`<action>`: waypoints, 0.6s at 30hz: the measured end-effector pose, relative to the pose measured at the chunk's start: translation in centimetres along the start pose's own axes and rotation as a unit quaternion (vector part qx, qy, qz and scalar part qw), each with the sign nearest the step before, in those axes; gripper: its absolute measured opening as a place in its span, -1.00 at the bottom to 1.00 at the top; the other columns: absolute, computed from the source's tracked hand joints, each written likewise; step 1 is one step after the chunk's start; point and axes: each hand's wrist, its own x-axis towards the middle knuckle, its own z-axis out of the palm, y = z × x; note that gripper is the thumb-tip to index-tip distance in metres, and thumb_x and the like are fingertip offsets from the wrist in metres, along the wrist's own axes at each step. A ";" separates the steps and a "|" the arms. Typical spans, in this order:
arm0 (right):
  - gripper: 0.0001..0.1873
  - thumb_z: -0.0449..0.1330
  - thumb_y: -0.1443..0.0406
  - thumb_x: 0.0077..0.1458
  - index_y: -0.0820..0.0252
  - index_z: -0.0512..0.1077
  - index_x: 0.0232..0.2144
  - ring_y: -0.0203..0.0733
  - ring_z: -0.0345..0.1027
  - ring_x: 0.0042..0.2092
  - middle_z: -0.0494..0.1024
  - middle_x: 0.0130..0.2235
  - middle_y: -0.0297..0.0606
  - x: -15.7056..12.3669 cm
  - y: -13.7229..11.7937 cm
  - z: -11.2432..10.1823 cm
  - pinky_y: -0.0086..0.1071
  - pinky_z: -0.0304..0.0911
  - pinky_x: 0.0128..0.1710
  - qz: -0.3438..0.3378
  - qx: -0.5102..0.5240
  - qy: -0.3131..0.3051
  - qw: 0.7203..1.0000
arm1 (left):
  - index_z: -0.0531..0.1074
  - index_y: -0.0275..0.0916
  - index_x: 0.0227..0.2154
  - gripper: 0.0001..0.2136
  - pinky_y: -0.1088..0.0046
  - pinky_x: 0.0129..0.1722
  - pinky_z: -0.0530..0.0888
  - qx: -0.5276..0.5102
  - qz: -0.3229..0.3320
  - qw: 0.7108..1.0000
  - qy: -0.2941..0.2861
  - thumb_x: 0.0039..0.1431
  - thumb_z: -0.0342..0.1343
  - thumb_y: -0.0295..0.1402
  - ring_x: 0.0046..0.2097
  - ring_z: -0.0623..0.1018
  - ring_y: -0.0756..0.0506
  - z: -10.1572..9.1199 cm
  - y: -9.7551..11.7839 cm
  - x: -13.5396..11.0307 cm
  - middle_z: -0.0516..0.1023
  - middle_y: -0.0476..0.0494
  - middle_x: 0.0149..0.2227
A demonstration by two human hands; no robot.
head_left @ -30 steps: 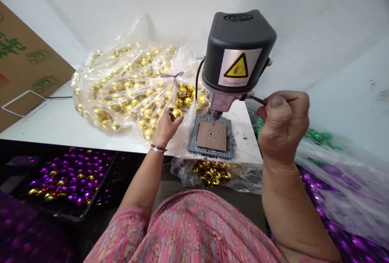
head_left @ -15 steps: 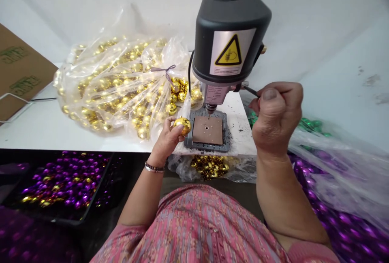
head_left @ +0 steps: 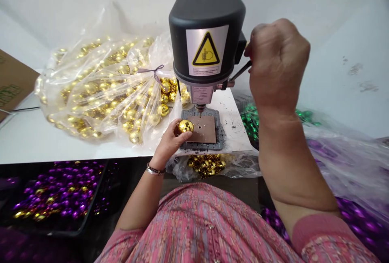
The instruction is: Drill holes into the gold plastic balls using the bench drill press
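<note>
A small black bench drill point(head_left: 206, 36) with a yellow warning label stands on the white table point(head_left: 36, 141). Its bit hangs over a brown pad point(head_left: 204, 129) on the grey base. My left hand point(head_left: 172, 139) pinches a faceted gold ball point(head_left: 185, 126) at the pad's left edge, just left of the bit. My right hand point(head_left: 278, 64) is raised beside the drill head, closed in a fist round its thin black lever point(head_left: 240, 71).
A big clear bag of gold balls point(head_left: 106, 88) lies left of the drill. A smaller bag of gold balls point(head_left: 208, 165) hangs below the table edge. A black tray of purple balls point(head_left: 57, 188) sits lower left. Green balls point(head_left: 252, 119) and bagged purple balls point(head_left: 349, 165) lie right. Cardboard box point(head_left: 12, 84) far left.
My left hand took a gold ball out of the big bag and carried it right to the drill pad. My right hand rose with the lever, beside the drill head.
</note>
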 end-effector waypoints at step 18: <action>-0.61 0.00 0.23 0.33 0.14 0.11 -0.56 -0.48 0.10 -0.40 0.19 -0.54 -0.56 3.2 1.0 2.0 -0.47 0.10 -0.20 0.041 0.030 -0.015 0.999 | 0.43 -0.24 0.09 -0.55 0.37 -0.09 0.48 0.210 0.009 0.976 -0.065 0.19 0.16 -0.16 -0.13 0.57 -0.12 1.6 2.3 1.8 0.63 -0.13 -0.10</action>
